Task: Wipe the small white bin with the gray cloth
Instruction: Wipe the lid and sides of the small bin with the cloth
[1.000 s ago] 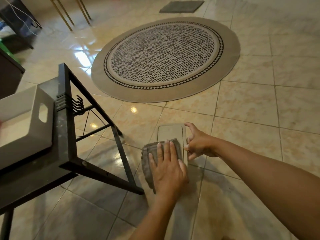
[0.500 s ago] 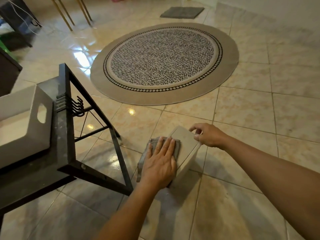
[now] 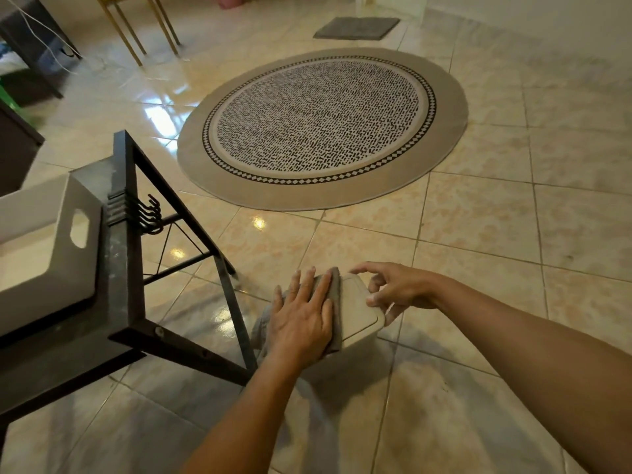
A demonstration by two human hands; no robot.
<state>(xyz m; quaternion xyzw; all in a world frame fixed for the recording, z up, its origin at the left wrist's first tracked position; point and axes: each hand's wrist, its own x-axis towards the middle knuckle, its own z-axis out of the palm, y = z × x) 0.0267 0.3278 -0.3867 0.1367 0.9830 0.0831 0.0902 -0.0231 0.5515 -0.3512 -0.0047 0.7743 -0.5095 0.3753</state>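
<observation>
The small white bin (image 3: 359,311) stands on the tiled floor, low in the middle of the view, its flat lid facing up. The gray cloth (image 3: 335,285) lies over the lid's left part and hangs down the bin's left side. My left hand (image 3: 302,319) presses flat on the cloth, fingers spread and pointing away from me. My right hand (image 3: 393,290) holds the bin's right edge with thumb and fingertips. Most of the bin's body is hidden under my hands and the cloth.
A black metal rack (image 3: 126,302) stands close on the left, one leg beside the bin, with a larger white bin (image 3: 51,254) on it. A round patterned rug (image 3: 321,128) lies ahead, a gray mat (image 3: 355,28) beyond it, and gold chair legs (image 3: 136,29) at the back left.
The bin has turned under my hands. My left hand with the cloth slid across the lid, and my right hand shifted from the far corner to the bin's right edge.
</observation>
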